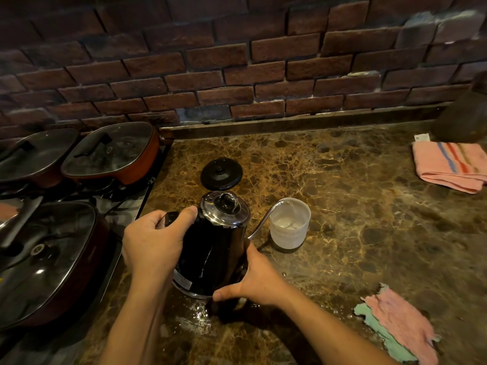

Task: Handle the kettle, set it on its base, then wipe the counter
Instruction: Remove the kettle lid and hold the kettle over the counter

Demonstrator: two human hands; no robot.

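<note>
A black gooseneck kettle (216, 243) with a shiny lid is tilted over the brown marble counter (369, 219). My left hand (154, 241) grips its handle. My right hand (257, 280) supports its lower side and bottom edge. Water runs from the thin spout into a clear plastic cup (290, 223) to the right. The round black kettle base (221, 173) lies on the counter behind the kettle. A torn pink and green rag (398, 325) lies at the front right. Water drops glisten on the counter below the kettle.
Three lidded red pans (110, 154) sit on a stove at the left. A folded pink striped towel (450, 165) lies at the back right beside a dark rounded object (463, 119). A brick wall runs behind the counter.
</note>
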